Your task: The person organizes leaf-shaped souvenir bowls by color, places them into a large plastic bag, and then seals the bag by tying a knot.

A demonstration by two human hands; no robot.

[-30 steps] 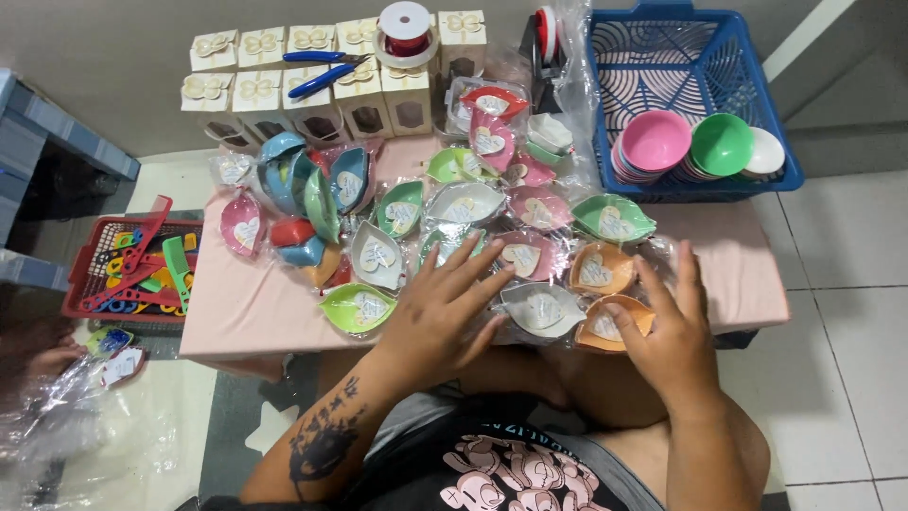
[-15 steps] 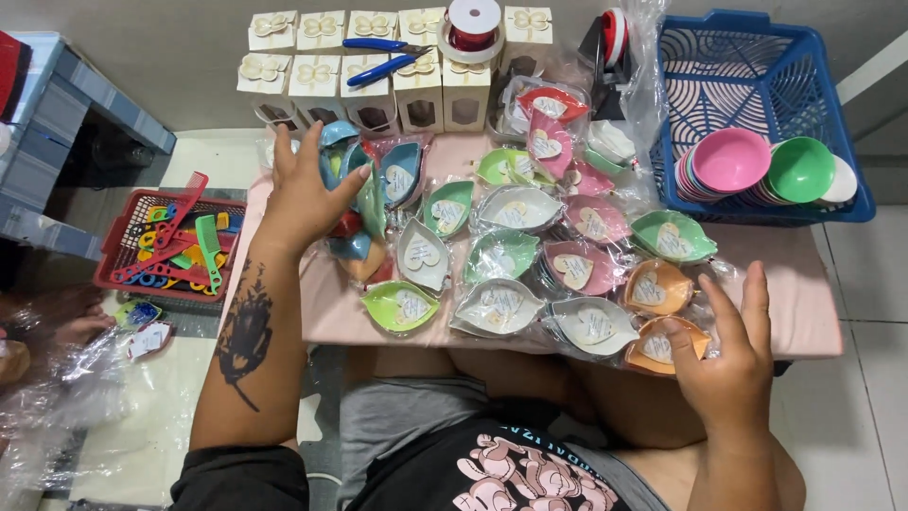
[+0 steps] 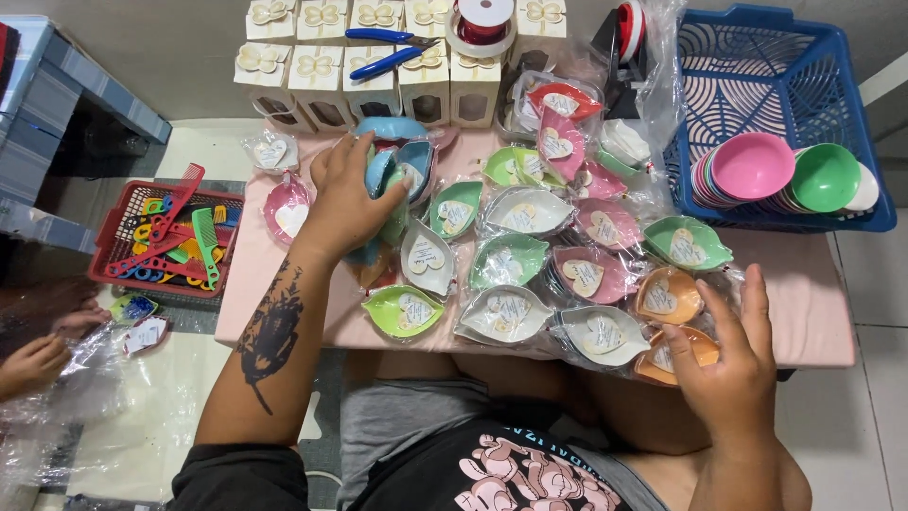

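Observation:
Many leaf-shaped dishes wrapped in clear film, each with a heart tag, cover the pink table. My left hand reaches to the far left of the spread and closes over a blue leaf dish in a stack of blue ones. My right hand lies at the table's front right, thumb and fingers spread over an orange leaf dish. A second orange dish sits just beyond it. Green, white and pink dishes fill the middle.
A blue basket at the back right holds stacked round bowls. Small cream gift boxes, blue-handled pliers and a red ribbon spool line the back. A red basket of combs sits on the floor left, near another person's hand.
My left hand swung from the middle dishes out to the far left and came onto the blue stack. My right hand stayed on the orange dishes.

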